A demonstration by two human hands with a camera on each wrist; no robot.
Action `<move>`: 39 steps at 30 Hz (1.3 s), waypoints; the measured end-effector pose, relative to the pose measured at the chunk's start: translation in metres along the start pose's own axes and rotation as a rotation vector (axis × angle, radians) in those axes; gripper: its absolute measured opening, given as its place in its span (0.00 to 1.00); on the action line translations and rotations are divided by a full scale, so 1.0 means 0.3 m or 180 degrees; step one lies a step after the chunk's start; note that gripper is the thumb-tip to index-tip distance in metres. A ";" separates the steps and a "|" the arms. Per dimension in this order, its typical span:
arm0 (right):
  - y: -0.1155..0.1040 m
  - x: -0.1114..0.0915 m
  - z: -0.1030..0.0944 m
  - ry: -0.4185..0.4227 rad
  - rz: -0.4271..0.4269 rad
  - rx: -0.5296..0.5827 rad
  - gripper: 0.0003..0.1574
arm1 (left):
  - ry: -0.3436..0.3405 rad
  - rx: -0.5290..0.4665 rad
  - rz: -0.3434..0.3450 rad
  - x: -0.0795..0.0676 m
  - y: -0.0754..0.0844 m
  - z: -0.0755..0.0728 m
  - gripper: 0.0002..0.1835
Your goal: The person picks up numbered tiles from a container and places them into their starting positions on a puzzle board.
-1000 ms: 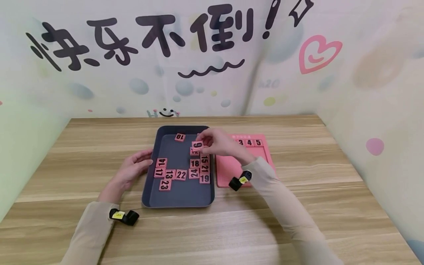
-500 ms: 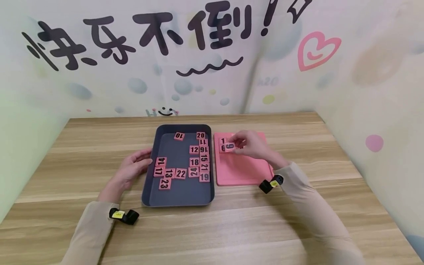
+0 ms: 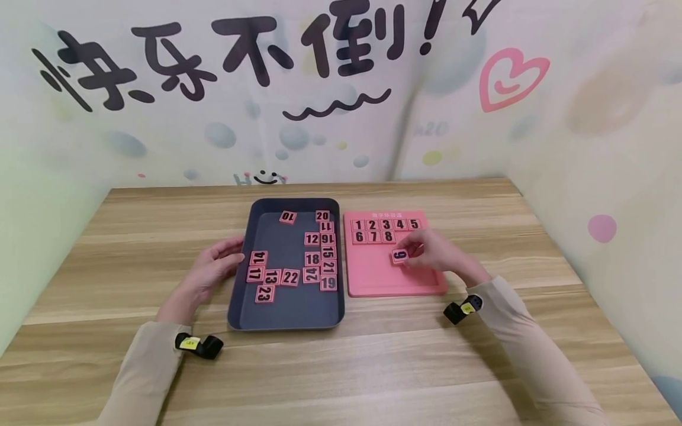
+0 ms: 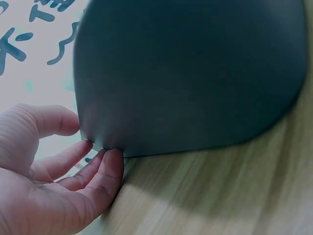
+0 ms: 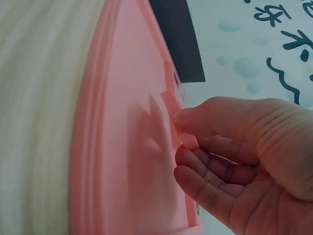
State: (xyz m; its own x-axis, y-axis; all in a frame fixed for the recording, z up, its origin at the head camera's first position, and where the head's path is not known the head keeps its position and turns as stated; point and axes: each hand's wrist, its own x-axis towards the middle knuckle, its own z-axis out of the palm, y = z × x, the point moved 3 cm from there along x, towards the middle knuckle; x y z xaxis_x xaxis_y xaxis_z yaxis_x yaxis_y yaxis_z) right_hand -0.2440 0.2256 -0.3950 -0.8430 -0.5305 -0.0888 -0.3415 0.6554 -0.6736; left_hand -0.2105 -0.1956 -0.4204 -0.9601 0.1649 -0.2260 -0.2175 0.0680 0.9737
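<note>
My right hand [image 3: 428, 251] pinches a small pink number tile [image 3: 398, 255] between thumb and fingers, above the pink number puzzle board [image 3: 373, 278]. The tile reads 9 or 6, turned sideways. Tiles 1 to 5 fill the board's back row, and tiles 6, 7 and 8 [image 3: 388, 236] stand at the left of the second row. My left hand [image 3: 213, 269] touches the left outer wall of the dark tray [image 3: 288, 313] with thumb and fingertips. In the left wrist view, relaxed fingers [image 4: 110, 169] meet the tray's side wall.
Several loose number tiles lie in the tray, such as 22 [image 3: 290, 277], 10 [image 3: 288, 217] and 19 [image 3: 328, 283], some turned. Tray and board stand side by side on a wooden table [image 3: 341, 378]. A printed cloth wall [image 3: 213, 154] rises behind.
My right hand has carried the tile from above the tray's right side, across the board, rightward to the gap after tile 8. My left hand has stayed at the tray.
</note>
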 end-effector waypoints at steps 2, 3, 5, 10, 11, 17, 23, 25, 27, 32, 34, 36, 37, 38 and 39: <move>0.007 -0.005 0.002 -0.0026 -0.0028 -0.0049 0.16 | -0.0003 -0.0019 0.0006 -0.001 0.001 0.000 0.31; 0.010 -0.006 0.003 -0.0031 -0.0051 -0.0083 0.16 | -0.0003 -0.0025 0.0003 -0.001 0.001 0.000 0.31; 0.015 -0.006 0.004 -0.0028 -0.0088 -0.0140 0.15 | 0.0004 -0.0023 -0.0001 -0.002 0.001 0.000 0.31; 0.020 0.001 0.008 0.0003 -0.0268 -0.0377 0.16 | 0.0034 0.0004 -0.0026 -0.002 -0.001 -0.003 0.31; 0.019 0.001 0.008 0.0007 -0.0308 -0.0426 0.17 | 0.0036 0.0010 -0.0028 -0.002 -0.002 -0.003 0.31; 0.006 0.001 0.014 0.0189 -0.0060 -0.0445 0.18 | 0.0011 -0.0004 0.0004 -0.003 -0.004 -0.001 0.31; -0.001 0.001 0.032 0.0389 0.0375 -0.0450 0.21 | 0.0035 0.0002 -0.0009 -0.003 -0.003 -0.001 0.31; -0.002 0.001 0.036 0.0395 0.0420 -0.0465 0.19 | 0.0026 0.0007 -0.0004 -0.002 -0.003 -0.001 0.31; -0.002 -0.001 0.034 0.0400 0.0434 -0.0484 0.17 | 0.0015 0.0019 0.0004 -0.001 -0.003 -0.001 0.31; 0.002 0.001 0.020 0.0436 0.0516 -0.0524 0.14 | 0.0001 0.0013 0.0012 -0.001 -0.002 0.000 0.31; 0.007 0.009 0.013 0.0476 0.0557 -0.0526 0.13 | 0.0002 -0.0001 0.0008 -0.001 -0.002 -0.001 0.31; 0.013 0.020 0.007 0.0524 0.0595 -0.0514 0.13 | 0.0003 -0.0009 0.0010 -0.001 -0.003 -0.002 0.31; 0.017 0.026 0.004 0.0557 0.0608 -0.0521 0.14 | 0.0004 -0.0009 0.0011 0.000 -0.003 -0.002 0.31; 0.022 0.032 0.001 0.0594 0.0618 -0.0533 0.14 | 0.0005 -0.0005 0.0010 0.000 -0.003 -0.002 0.31; 0.025 0.038 -0.001 0.0630 0.0627 -0.0537 0.15 | 0.0004 0.0000 0.0012 0.000 -0.003 -0.002 0.31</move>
State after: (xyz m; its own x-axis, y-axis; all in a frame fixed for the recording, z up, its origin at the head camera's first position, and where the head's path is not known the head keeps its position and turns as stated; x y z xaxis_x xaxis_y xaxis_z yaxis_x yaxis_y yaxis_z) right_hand -0.2564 0.2247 -0.4007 -0.9585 -0.2808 -0.0498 -0.2141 0.8237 -0.5250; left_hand -0.2105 -0.1962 -0.4214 -0.9611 0.1640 -0.2223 -0.2139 0.0674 0.9745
